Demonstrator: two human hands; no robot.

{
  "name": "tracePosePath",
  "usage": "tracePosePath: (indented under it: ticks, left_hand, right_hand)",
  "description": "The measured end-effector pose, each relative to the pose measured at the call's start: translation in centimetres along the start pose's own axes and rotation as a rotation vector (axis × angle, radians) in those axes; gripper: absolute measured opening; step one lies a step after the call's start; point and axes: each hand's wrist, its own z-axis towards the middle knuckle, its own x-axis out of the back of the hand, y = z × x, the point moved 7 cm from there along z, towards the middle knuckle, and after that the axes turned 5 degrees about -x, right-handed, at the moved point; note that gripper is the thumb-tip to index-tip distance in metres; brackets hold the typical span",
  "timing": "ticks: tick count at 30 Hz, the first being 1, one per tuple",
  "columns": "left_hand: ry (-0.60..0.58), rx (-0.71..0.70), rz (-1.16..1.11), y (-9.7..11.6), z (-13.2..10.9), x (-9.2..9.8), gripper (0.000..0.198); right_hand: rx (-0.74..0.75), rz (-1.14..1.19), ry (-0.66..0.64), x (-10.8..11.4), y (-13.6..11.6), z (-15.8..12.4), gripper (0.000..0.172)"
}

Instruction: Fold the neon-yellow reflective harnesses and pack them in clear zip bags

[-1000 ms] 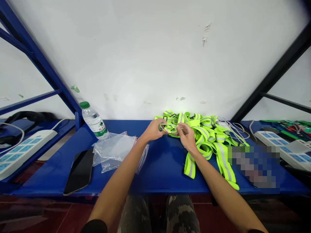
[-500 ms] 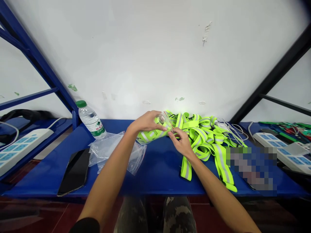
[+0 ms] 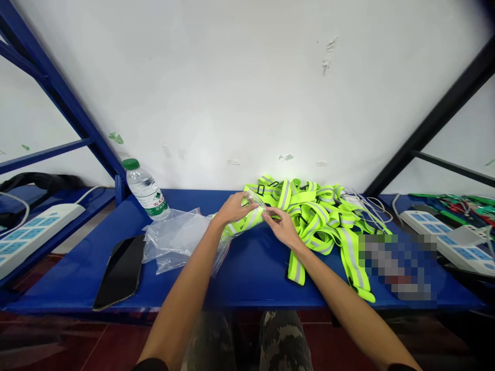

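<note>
A clear zip bag with a folded yellow-green reflective strap inside lies tilted between my hands, just above the blue table. My left hand grips the bag from above, with the thumb across its front. At the bag's upper right end, the fingertips of my right hand pinch the top edge. Right of the bag spreads a tangled heap of yellow-green reflective straps with grey stripes and black buckles. Flat clear plastic bags lie left of my hands, partly behind my left forearm.
A water bottle with a green cap stands at the back left. A black phone lies near the front left edge. Power strips are at both sides. White cables lie behind the heap, against the wall. A pixelated patch covers something at right.
My left hand has shifted slightly down and the bag's top edge has tipped lower. My right fingers have moved up along that edge. More straps now show behind the bag.
</note>
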Motion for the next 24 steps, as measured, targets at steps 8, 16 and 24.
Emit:
tracePosePath:
  ticks: [8,16,24]
  left_hand:
    - [0.056,0.064,0.023,-0.3,-0.2,-0.6,0.037]
    - [-0.032,-0.046,-0.036,2.6,0.4,-0.6,0.025]
    - [-0.107,0.355,0.282,0.6,0.6,-0.6,0.035]
  right_hand:
    - [-0.037,0.173,-0.097,-0.8,0.7,0.3,0.035]
    - [-0.043,0.219,-0.209,-1.8,0.6,0.0,0.043]
    - [0.013,0.006,-0.129,-1.8,-0.3,-0.6,0.043]
